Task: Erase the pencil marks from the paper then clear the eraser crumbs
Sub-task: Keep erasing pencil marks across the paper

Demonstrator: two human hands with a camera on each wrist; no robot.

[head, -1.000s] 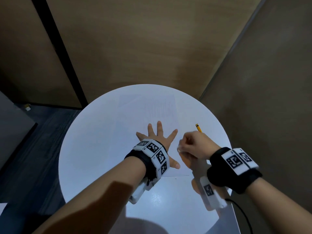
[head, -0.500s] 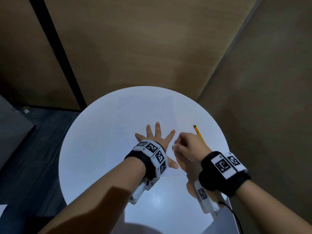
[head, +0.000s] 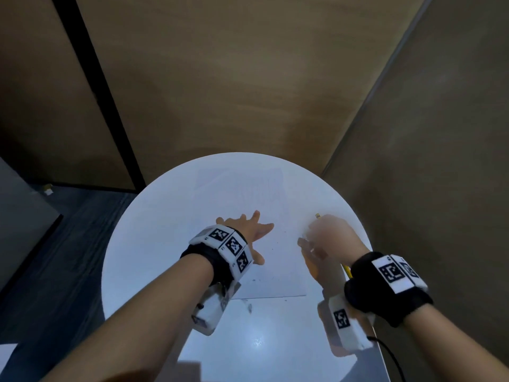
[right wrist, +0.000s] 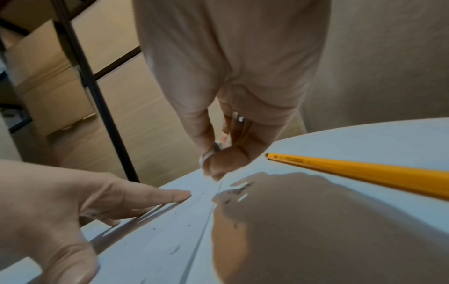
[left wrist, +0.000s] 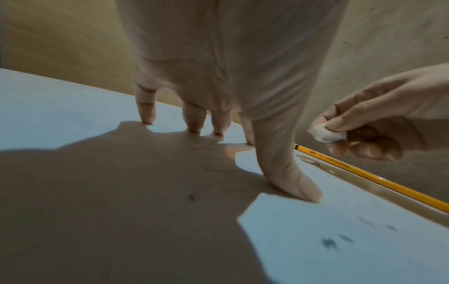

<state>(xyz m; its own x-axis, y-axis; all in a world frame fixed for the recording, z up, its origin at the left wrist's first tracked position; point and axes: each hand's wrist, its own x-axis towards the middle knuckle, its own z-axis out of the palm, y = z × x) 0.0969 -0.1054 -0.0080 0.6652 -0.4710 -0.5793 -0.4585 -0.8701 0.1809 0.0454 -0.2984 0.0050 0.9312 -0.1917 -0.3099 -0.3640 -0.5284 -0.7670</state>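
I am looking down on a round white bench (head: 154,244) that is standing in a corner, with brown wood-grain panels (head: 234,92) rising behind it and a plainer grey-brown wall (head: 440,161) closing in on the right. A black vertical strip (head: 91,86) is dividing the panels on the left, and dark flooring (head: 68,230) is showing beside the bench. In the right wrist view, cardboard boxes (right wrist: 53,92) are sitting behind a black frame.

A sheet of white paper (head: 278,271) is lying flat on the bench, its near edge running parallel to me. My left hand (head: 248,230) is resting on the paper with fingers spread and straight, fingertips (left wrist: 145,119) and thumb pressing down, holding nothing. My right hand (head: 327,238) is hovering just above the paper's right edge, its fingers curled and pinching a small white eraser (left wrist: 325,133) between thumb and forefinger; the head view is blurring it.

Dark eraser crumbs (right wrist: 239,189) are lying scattered on the paper near the right hand, with more specks (left wrist: 330,244) lying on the paper toward its near edge. Faint pencil marks (head: 256,188) are showing on the far half of the sheet. A yellow pencil (left wrist: 364,173) is lying on the bare bench just beside the paper's right edge, under my right hand.
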